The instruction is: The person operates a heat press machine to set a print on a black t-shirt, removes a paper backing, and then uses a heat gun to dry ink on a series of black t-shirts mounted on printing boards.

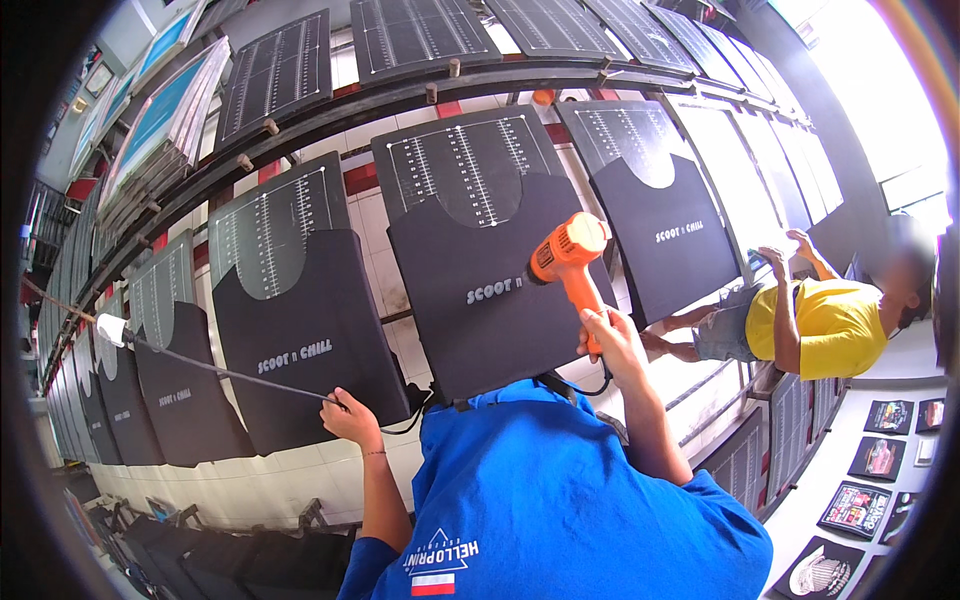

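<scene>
My right hand (pixel 617 345) is closed around the handle of an orange heat gun (pixel 577 250). Its dark nozzle points left, over the pale print on a black shirt (pixel 440 335). That shirt is stretched over a dark printing board (pixel 430 165) with white ruler markings. To the left, my left hand (pixel 352 418) grips a dark power cord (pixel 235 374) between its fingers. The cord runs off to the far left, through a white plug or connector (pixel 111 329). Beneath the left hand's cord lies another printed black shirt (pixel 300 310) on its board.
Several more boards with black shirts (pixel 670 235) line the row on both sides. A metal rail (pixel 400 98) with pegs runs behind them. At right stands a person in a yellow shirt (pixel 815 325), hands raised near a board. Framed screens (pixel 165 110) lean at upper left.
</scene>
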A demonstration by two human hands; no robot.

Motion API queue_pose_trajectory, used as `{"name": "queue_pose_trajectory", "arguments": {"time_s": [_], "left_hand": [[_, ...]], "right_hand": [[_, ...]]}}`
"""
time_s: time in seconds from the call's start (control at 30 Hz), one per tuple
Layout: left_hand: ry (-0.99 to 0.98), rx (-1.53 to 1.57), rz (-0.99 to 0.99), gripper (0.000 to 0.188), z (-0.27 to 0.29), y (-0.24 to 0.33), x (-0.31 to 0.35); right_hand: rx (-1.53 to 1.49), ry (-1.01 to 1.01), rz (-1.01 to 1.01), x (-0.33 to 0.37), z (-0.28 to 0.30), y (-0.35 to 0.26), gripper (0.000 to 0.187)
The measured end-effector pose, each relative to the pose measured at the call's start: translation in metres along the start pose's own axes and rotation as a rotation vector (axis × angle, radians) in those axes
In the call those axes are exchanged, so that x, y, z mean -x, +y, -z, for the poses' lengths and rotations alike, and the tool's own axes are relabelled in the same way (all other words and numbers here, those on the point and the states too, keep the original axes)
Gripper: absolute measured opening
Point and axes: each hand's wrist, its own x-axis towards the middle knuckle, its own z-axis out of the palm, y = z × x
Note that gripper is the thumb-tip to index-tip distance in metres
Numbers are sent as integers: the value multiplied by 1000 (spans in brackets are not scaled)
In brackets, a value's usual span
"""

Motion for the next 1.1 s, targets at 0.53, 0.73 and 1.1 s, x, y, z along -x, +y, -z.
{"name": "queue_pose_trajectory", "arguments": {"time_s": [0.53,0.73,1.1], "left_hand": [[23,8,-4,37,1,3,-1],[45,21,8,37,2,7,0],[13,15,31,35,3,7,-1]], "right_hand": [[56,61,72,3,2,4,28],[-130,-176,-8,12,-6,5,31],[37,-182,32,24,-42,4,23]]}}
